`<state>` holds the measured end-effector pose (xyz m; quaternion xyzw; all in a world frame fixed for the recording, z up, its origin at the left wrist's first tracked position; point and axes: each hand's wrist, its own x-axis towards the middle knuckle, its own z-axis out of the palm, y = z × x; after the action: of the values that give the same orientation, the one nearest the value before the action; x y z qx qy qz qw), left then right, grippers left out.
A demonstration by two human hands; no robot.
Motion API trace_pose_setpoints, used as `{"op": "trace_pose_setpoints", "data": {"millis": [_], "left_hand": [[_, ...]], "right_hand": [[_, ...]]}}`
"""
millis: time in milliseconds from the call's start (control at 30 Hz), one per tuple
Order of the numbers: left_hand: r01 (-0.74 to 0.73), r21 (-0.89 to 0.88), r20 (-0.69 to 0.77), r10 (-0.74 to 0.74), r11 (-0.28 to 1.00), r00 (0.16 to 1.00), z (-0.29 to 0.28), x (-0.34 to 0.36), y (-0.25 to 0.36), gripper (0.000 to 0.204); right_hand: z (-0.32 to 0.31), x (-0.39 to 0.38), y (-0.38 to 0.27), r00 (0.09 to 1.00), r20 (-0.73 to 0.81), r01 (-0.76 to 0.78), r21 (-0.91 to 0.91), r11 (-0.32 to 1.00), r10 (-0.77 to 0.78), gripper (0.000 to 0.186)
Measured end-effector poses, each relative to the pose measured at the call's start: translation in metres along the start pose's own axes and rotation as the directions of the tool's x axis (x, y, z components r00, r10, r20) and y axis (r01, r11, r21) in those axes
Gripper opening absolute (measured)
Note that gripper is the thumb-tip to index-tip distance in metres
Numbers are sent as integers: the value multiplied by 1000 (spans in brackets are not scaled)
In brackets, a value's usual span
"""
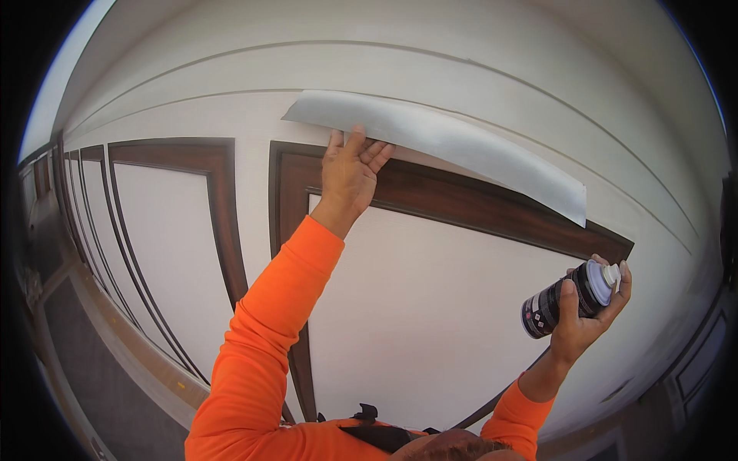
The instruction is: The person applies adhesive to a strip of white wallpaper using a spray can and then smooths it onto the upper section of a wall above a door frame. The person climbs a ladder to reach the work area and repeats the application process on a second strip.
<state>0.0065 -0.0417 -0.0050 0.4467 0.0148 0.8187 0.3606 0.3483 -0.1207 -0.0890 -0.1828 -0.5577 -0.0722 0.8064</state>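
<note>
My left hand [355, 170] reaches up to a long silvery sheet [446, 146], its fingers bent at the lower edge near the left end. That sheet lies along the wall just above the dark brown wooden frame moulding [461, 196], covering part of its top. In my right hand [580, 326] is a spray can [565, 300], black with a pale top and white nozzle. The can tilts with its nozzle up and to the right, my index finger by the nozzle. It is held below the sheet's right end, apart from it.
White wall panel [423, 307] fills the inside of the brown frame. Another brown frame [219, 207] stands to the left, with more frames receding beyond it. Thin grooves run across the white wall above [461, 77]. The floor [100, 361] shows at lower left.
</note>
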Motion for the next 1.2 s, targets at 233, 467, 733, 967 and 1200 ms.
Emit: {"op": "trace_pose_setpoints", "data": {"millis": [233,467,733,967,1200], "left_hand": [[-34,11,-49,34,999,998,28,-54,12,31],[-12,73,-126,21,997,992,-1,-149,22,34],[51,355,-250,42,934,967,-96,-238,19,40],[294,470,-455,-57,832,889,-150,-327,19,31],[464,143,-740,-217,874,637,-183,-392,8,27]], "right_hand": [[-10,-14,-9,999,-45,21,78,997,-18,84],[-10,-45,-29,996,-5,-85,333,939,92,106],[24,-96,-15,857,380,-509,528,680,347,116],[76,-161,-4,580,771,-768,411,491,262,97],[122,-244,-40,298,955,-834,266,483,-11,88]]}}
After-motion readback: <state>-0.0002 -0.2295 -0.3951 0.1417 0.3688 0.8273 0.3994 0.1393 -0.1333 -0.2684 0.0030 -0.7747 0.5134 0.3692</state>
